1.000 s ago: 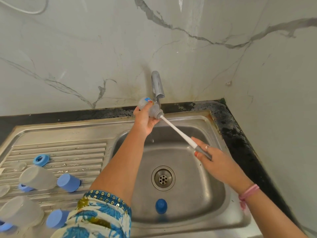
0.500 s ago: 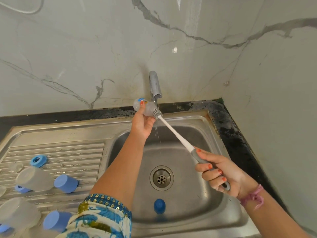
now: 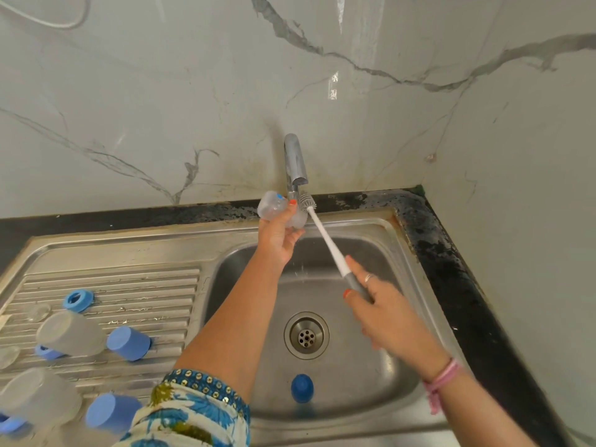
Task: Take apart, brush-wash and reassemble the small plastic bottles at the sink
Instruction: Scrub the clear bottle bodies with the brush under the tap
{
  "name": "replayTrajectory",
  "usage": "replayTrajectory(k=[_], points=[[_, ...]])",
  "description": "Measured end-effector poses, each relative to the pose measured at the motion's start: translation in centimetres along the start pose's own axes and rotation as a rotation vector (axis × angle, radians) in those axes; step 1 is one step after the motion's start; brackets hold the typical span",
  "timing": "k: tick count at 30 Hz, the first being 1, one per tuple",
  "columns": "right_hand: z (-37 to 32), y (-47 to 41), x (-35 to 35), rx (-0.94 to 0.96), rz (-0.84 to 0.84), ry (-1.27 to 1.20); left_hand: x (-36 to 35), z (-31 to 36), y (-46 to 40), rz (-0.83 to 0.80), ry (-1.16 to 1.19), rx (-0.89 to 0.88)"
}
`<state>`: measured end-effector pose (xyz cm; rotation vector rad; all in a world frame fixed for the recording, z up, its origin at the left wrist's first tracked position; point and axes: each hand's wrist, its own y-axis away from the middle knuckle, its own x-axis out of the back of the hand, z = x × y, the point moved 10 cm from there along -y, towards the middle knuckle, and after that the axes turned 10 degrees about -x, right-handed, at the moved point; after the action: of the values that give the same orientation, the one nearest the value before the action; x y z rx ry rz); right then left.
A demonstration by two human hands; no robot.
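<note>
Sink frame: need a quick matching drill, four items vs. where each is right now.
Items:
1. bottle brush
2. dark blue cap
3. blue ring
4. clear bottle

Places:
A. on the ribbed drainboard
B. gripped in the left hand
C. lying in the sink basin, near side of the drain
D. handle held by the right hand

Pairs: 1-D, 2-C, 3-A, 4-B

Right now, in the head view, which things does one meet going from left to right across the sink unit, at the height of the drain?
Frosted bottle body → blue cap on the draining board → left forearm → drain → right hand gripping the bottle brush → black counter edge.
</note>
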<state>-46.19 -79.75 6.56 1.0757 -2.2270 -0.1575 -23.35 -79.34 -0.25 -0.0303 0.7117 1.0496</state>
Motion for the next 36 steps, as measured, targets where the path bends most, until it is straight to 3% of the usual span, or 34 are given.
replayTrajectory(k=[4, 7, 13, 19, 24, 27, 32, 36], points=[[-0.8, 2.9, -3.2, 0.048, 0.029, 0.294, 0.7, 0.5, -0.4, 0.089, 0.046, -0.035], [-0.7, 2.6, -2.7, 0.007, 0.036, 0.285, 1.5, 0.5, -0.4, 0.094, 0.014, -0.035], [-1.1, -1.5, 0.0, -0.044, 0.046, 0.227, -0.7, -0.1, 0.6, -0.121, -0.112, -0.042], [-1.1, 2.4, -2.2, -0.007, 0.039, 0.313, -0.6, 1.9, -0.5, -0.017, -0.01, -0.149], [-1.2, 1.2, -0.7, -0.009, 0.082, 0.261, -1.7, 1.1, 0.4, -0.123, 0.041, -0.045], [-1.7, 1.2, -0.2, 0.013, 0.075, 0.258, -1.2, 1.7, 0.1, -0.08, 0.109, -0.036], [-1.3, 4.1, -0.6, 0.078, 0.095, 0.447, 1.2, 1.7, -0.7, 0.087, 0.155, 0.001], [-0.5, 2.6, 0.1, 0.154, 0.147, 0.661, 0.9, 1.0, -0.3, 0.027, 0.025, 0.09]])
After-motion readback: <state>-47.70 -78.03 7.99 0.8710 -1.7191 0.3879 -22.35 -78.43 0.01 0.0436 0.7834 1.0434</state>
